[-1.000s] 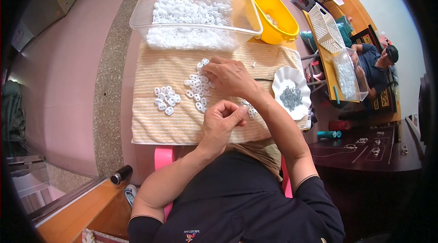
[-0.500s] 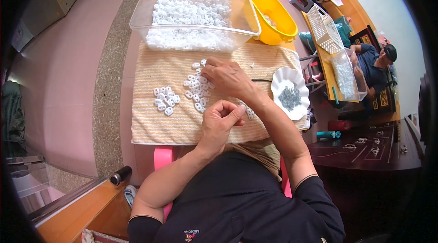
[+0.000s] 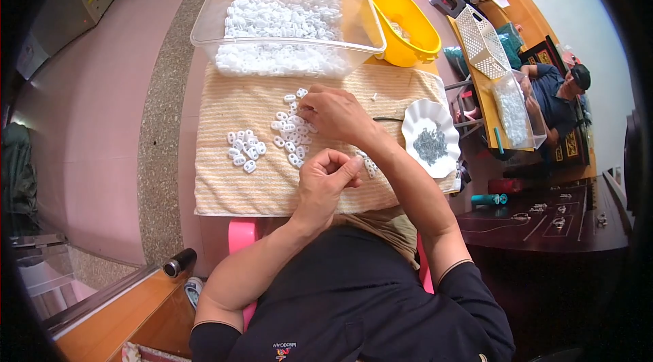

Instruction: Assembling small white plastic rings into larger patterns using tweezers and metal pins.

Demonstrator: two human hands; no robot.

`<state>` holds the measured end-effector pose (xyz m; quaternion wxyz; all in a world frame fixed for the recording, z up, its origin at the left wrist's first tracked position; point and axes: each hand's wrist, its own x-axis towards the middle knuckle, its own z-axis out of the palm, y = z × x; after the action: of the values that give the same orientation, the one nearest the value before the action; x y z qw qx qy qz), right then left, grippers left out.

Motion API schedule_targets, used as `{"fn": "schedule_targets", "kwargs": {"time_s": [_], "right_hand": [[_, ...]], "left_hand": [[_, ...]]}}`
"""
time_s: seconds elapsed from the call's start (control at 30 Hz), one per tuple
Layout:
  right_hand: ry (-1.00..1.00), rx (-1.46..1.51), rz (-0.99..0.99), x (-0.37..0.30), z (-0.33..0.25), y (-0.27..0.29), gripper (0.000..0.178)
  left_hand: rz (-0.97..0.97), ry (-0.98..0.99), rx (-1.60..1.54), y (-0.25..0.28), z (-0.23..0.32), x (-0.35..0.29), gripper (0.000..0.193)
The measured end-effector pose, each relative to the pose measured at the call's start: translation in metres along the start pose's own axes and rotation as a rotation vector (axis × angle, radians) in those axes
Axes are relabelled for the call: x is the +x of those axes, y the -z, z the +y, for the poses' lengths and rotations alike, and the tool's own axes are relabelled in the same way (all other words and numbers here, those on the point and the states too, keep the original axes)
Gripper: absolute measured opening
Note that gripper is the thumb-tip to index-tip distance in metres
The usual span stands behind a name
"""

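Note:
On the striped towel [image 3: 224, 100], my right hand [image 3: 338, 115] reaches to the edge of a loose pile of small white oval two-holed plastic pieces [image 3: 294, 132]. Its fingers curl downward, and the tips are partly hidden, so what they pinch is unclear. Nearer to me, my left hand [image 3: 328, 175] is closed, thumb pressed against the curled fingers; anything inside is too small to make out. A smaller group of the same white pieces [image 3: 245, 147] lies to the left. More white pieces [image 3: 369, 165] show partly beneath my right forearm.
A clear bin [image 3: 204, 39] of white pieces stands at the back, beside a yellow tub [image 3: 426, 49]. At right, a white scalloped dish [image 3: 411, 124] holds small grey parts [image 3: 430, 147]. A co-worker [image 3: 561, 93] sits at another table, far right.
My right hand has shifted very slightly at the pile, its fingers still among the white pieces. My left hand keeps almost the same place and closed shape.

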<state>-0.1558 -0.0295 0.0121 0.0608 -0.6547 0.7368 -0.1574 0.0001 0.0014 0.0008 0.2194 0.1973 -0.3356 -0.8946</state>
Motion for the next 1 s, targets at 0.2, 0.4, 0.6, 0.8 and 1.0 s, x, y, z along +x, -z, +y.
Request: {"fn": "schedule_targets", "kwargs": {"time_s": [0.2,0.4,0.6,0.8,1.0], "right_hand": [[0.036,-0.022,-0.006,-0.004,0.0,0.001,0.016],[-0.025,0.284,0.25,-0.029,-0.002,0.014,0.009],[-0.258,0.879,0.044,-0.078,-0.01,0.024,0.009],[-0.125,1.131,0.105,-0.111,-0.004,0.027,0.011],[-0.133,1.127,0.077,-0.121,0.004,0.028,0.014]], "left_hand": [[0.008,0.009,-0.016,0.001,0.0,0.001,0.011],[0.077,0.013,-0.066,0.005,0.003,0.003,0.009],[0.169,-0.022,-0.194,0.004,0.006,0.005,0.014],[0.062,0.021,-0.137,0.002,0.002,0.002,0.013],[-0.006,0.119,-0.189,0.004,0.001,0.001,0.007]]}}
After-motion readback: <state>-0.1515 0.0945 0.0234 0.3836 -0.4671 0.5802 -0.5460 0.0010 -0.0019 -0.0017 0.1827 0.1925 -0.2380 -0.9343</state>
